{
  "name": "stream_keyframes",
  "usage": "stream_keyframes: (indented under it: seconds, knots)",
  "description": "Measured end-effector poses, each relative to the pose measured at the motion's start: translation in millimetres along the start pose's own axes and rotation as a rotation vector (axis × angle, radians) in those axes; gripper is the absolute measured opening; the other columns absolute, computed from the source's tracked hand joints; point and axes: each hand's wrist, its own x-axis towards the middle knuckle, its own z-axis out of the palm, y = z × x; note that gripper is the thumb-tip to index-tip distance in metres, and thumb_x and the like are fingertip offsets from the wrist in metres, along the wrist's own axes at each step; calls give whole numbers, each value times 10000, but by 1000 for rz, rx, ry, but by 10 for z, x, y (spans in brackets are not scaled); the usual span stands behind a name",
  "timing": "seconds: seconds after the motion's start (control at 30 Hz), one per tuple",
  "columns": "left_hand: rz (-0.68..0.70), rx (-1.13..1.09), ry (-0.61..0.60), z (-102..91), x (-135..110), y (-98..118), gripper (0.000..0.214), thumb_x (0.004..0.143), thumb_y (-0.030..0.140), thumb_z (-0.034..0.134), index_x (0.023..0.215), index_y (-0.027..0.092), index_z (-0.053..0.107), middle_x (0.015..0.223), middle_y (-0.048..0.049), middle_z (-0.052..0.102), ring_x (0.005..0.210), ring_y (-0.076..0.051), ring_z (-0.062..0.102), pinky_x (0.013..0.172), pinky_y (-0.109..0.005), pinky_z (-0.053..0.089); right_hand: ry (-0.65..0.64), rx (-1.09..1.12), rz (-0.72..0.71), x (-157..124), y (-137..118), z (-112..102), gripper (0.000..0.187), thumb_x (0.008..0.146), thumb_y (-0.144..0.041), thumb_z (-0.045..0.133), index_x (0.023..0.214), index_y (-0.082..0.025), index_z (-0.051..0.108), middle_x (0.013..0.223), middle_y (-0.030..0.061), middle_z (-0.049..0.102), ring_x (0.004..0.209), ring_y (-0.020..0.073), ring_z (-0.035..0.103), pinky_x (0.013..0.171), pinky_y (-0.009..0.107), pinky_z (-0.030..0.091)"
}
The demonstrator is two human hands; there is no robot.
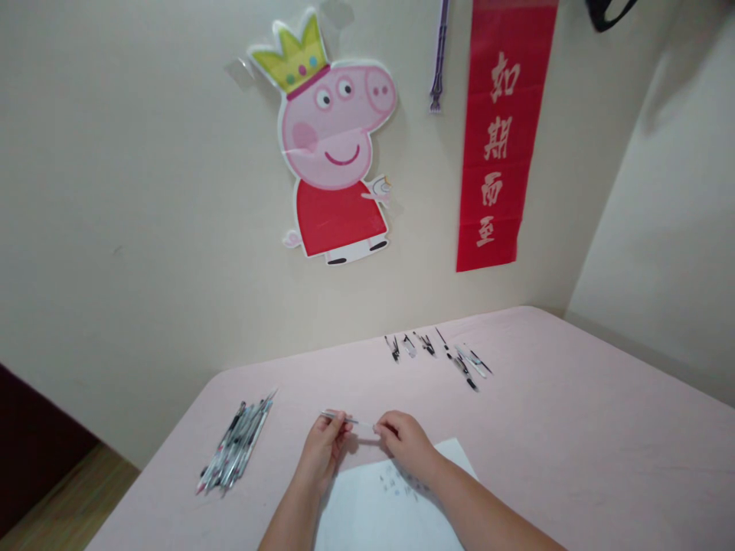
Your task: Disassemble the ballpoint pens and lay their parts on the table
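My left hand (326,448) is closed round a slim pen (359,422), whose grey end sticks out past the thumb. The pen's pale, clear-looking part stretches across to my right hand (407,442), where the fingertips pinch its other end. Both hands hover above the far edge of a white sheet of paper (356,509). Small dark marks or bits (393,484) show on the sheet, partly hidden by my right wrist; I cannot tell which they are.
A pile of pens (238,444) lies on the pink tabletop (574,428) at left. Dark and clear pen parts (425,344) lie in small groups near the wall, with more pieces (468,367) to their right. A pig cutout (341,214) and a red banner (494,168) hang on the wall.
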Motion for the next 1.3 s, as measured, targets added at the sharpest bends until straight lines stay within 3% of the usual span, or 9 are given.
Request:
stream_keyframes:
  seconds: [0.17, 0.27, 0.43, 0.67, 0.93, 1.17, 1.3]
  knots:
    - [14, 4, 14, -7, 8, -4, 131, 716, 101, 711, 686, 119, 584, 607, 4, 631, 516, -68, 604, 479, -122, 503, 76, 54, 57, 25, 61, 59, 66, 694, -152, 599, 744, -177, 632, 673, -17, 571, 625, 126, 492, 582, 218, 351]
    - [15, 5, 7, -12, 7, 1, 147, 698, 111, 730, 683, 121, 584, 607, 7, 630, 523, -70, 607, 481, -123, 504, 65, 48, 58, 10, 51, 48, 58, 736, -211, 592, 770, -183, 631, 673, -17, 569, 618, 127, 491, 574, 220, 348]
    - [5, 3, -14, -2, -6, 6, 170, 679, 125, 750, 685, 121, 580, 619, 4, 635, 519, -71, 604, 481, -130, 506, -21, -36, -21, -25, -11, -10, 307, 878, -268, 428, 678, -176, 642, 630, 2, 575, 640, 135, 521, 604, 231, 344]
    - [7, -6, 26, 1, 0, 11, 156, 708, 122, 724, 692, 132, 569, 599, 13, 630, 508, -76, 612, 467, -134, 516, 88, 50, 38, 18, 73, 60, 46, 719, -172, 574, 716, -180, 619, 648, -20, 559, 619, 126, 494, 584, 216, 345]
    - [20, -66, 73, -15, 28, 10, 106, 770, 66, 644, 723, 130, 574, 619, 7, 640, 513, -69, 624, 484, -124, 526, 131, 91, 12, 24, 83, 52, 42, 710, -162, 553, 708, -181, 591, 646, -24, 531, 609, 125, 470, 575, 223, 343]
    - [31, -166, 193, -31, 55, 55, 133, 824, 34, 555, 744, 138, 572, 586, 30, 620, 491, -56, 611, 474, -120, 519, 209, -49, 53, 24, 110, -25, 100, 750, -192, 524, 752, -192, 624, 716, 1, 580, 656, 143, 518, 616, 239, 368]
    - [36, -146, 184, -12, 32, 63, 127, 823, 43, 561, 738, 136, 575, 605, 23, 626, 492, -57, 607, 473, -125, 519, 214, -194, 90, 10, 125, -47, 134, 735, -137, 536, 767, -210, 643, 750, 6, 587, 686, 146, 546, 643, 246, 376]
